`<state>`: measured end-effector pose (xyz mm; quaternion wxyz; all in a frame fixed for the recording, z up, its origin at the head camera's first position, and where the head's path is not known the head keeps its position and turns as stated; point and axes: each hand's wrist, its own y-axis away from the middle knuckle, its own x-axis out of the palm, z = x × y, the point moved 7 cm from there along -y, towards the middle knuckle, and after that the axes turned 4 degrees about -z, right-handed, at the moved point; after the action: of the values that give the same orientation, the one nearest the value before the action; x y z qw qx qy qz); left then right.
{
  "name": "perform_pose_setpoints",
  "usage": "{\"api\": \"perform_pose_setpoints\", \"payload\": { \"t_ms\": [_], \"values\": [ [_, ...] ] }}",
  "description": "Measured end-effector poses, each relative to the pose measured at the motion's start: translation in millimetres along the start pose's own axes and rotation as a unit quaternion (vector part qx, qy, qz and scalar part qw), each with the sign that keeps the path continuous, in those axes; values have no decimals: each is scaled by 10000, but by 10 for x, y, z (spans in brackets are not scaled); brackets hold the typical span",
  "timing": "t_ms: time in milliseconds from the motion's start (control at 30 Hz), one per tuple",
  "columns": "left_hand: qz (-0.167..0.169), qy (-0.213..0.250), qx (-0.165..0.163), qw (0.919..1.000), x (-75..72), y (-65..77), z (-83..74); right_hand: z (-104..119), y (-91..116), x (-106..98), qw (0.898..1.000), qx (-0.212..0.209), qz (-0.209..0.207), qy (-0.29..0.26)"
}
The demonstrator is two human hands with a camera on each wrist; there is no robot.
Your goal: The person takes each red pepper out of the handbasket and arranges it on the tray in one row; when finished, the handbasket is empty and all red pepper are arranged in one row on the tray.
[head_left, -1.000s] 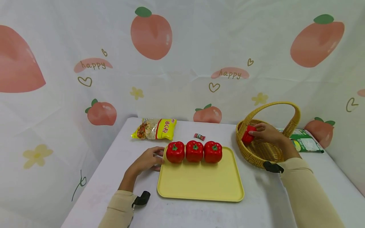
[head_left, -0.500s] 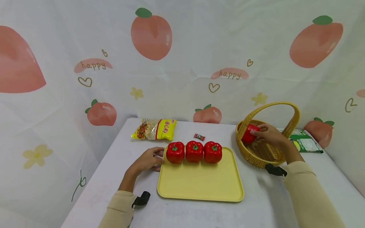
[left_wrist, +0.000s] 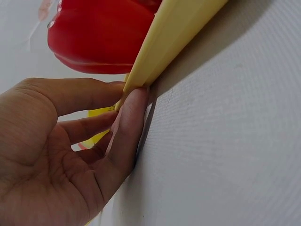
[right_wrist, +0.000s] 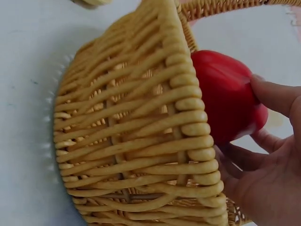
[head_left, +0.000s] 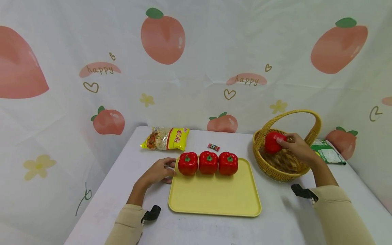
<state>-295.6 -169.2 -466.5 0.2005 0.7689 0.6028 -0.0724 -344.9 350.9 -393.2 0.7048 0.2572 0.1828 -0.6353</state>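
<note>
Three red bell peppers point(head_left: 208, 163) stand in a row along the far side of a yellow tray point(head_left: 215, 197). My left hand point(head_left: 158, 173) pinches the tray's left edge; in the left wrist view the thumb point(left_wrist: 89, 94) lies on the rim and fingers are under it. Over at the right, my right hand point(head_left: 298, 149) holds another red bell pepper point(head_left: 273, 143) between thumb and fingers. In the head view that pepper overlaps the opening of a wicker basket point(head_left: 269, 170); in the right wrist view it shows at the basket's rim, partly hidden by the woven wall point(right_wrist: 136, 122).
A yellow food bag point(head_left: 166, 139) lies at the back left of the white table. Behind the tray is a small wrapped candy point(head_left: 213, 147). Beside the basket lies a green packet point(head_left: 329, 152), and the basket's tall handle point(head_left: 315, 124) arches over its opening.
My right hand has shifted slightly right and turned with the bell pepper, which has moved from the basket's left wall toward its middle. The left hand stays at the tray edge.
</note>
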Motion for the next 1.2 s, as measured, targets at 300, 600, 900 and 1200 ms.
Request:
{"api": "perform_pose_setpoints", "payload": {
  "t_ms": [300, 600, 900, 1200],
  "values": [
    [-40, -28, 16, 10000, 1, -4, -1, 2, 179, 1, 9994, -64, -325, 75],
    [-51, -26, 15, 10000, -6, -10, 10, 46, 346, 34, 9977, -291, -605, -85],
    [-43, -47, 14, 10000, -2, -10, 17, 242, 557, 78, 9929, -746, -931, 5],
    [-72, -98, -5, 9999, -2, -15, 20, 450, 736, 142, 9872, -1150, -1104, -90]
  ]
}}
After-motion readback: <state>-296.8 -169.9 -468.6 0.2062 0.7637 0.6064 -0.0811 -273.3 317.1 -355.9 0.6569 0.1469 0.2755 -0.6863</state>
